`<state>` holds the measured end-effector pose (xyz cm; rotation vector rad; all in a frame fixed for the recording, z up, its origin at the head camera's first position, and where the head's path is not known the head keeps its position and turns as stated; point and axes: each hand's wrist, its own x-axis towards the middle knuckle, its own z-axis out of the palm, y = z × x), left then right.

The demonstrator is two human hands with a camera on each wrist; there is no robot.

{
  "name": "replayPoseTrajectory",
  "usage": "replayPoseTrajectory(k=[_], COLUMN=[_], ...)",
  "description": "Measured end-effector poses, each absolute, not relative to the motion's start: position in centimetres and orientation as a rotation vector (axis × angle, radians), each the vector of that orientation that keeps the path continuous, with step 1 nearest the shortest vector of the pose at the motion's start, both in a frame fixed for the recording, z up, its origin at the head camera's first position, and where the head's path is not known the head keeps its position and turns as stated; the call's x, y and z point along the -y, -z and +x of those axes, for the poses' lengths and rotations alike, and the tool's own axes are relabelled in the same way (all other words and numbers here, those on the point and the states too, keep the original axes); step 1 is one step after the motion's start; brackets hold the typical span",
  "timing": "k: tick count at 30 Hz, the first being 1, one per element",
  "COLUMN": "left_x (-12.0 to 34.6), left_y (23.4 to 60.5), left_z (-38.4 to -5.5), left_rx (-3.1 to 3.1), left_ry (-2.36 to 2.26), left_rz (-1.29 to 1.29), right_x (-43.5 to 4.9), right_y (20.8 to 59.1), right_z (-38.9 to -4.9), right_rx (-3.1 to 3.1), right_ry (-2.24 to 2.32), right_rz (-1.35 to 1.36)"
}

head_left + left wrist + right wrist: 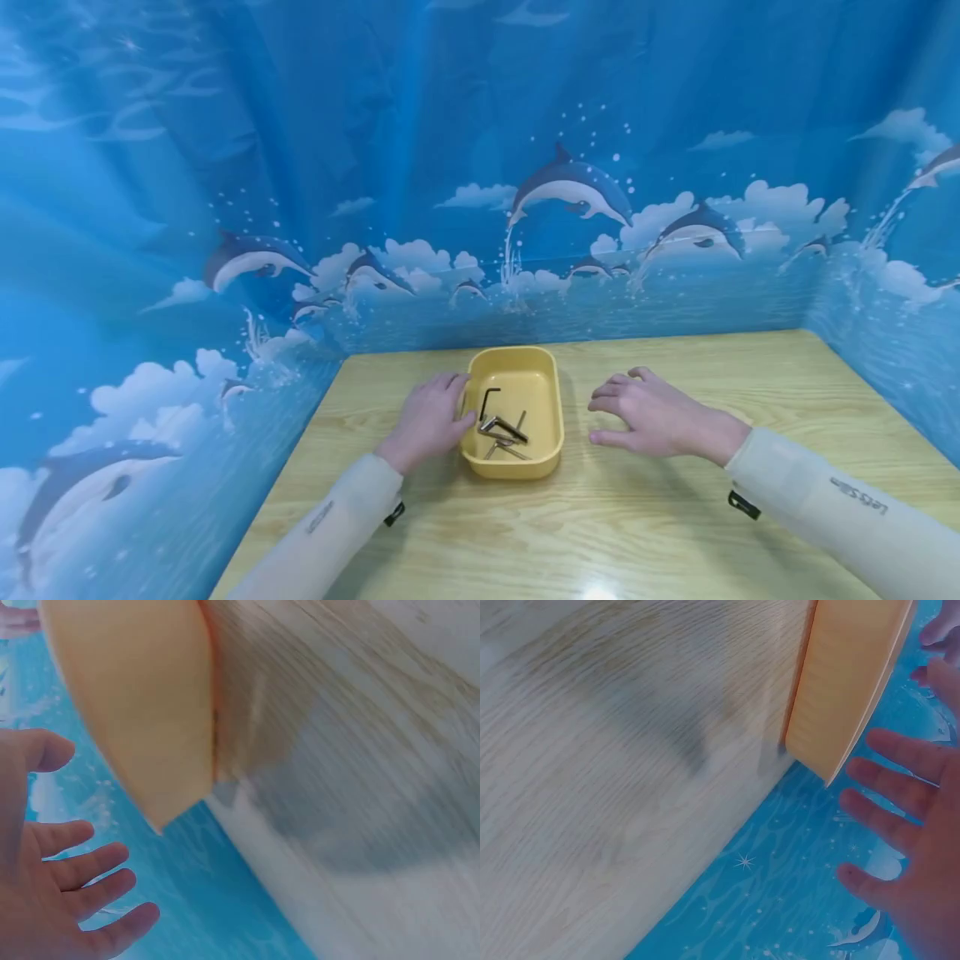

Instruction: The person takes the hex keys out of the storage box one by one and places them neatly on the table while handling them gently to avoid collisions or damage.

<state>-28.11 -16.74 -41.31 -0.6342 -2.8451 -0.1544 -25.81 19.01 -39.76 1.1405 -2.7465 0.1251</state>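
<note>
Likely at reaching stage. Left hand [427,418] loosely spread, empty, just beside yellow tray [513,471], contact unclear; right hand [652,414] spread, empty, apart from tray. Hex keys [510,430] inside, between hands. Next probably calls for narrowing right-hand gap. Desk [570,533] strip left of left hand narrower than right of right hand.

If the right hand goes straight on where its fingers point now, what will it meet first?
Most likely the yellow tray, on its right side. Depth is unclear, so the right hand might instead pass above it.
</note>
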Motion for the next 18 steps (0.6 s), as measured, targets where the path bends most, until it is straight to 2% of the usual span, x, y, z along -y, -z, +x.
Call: replayPoseTrajectory(k=[12, 18], left_x=[16.5, 16.4], left_y=[43.9, 44.4], left_z=[-31.0, -31.5], left_rx=[2.968, 2.981], left_ry=[0.319, 0.333], left_rz=[-0.527, -0.512], right_x=[-18.3, -16.9], right_y=[39.8, 39.4], right_z=[-26.3, -26.7], right_rx=[2.715, 2.683], right_ry=[-0.149, -0.15], right_rz=[1.255, 1.313])
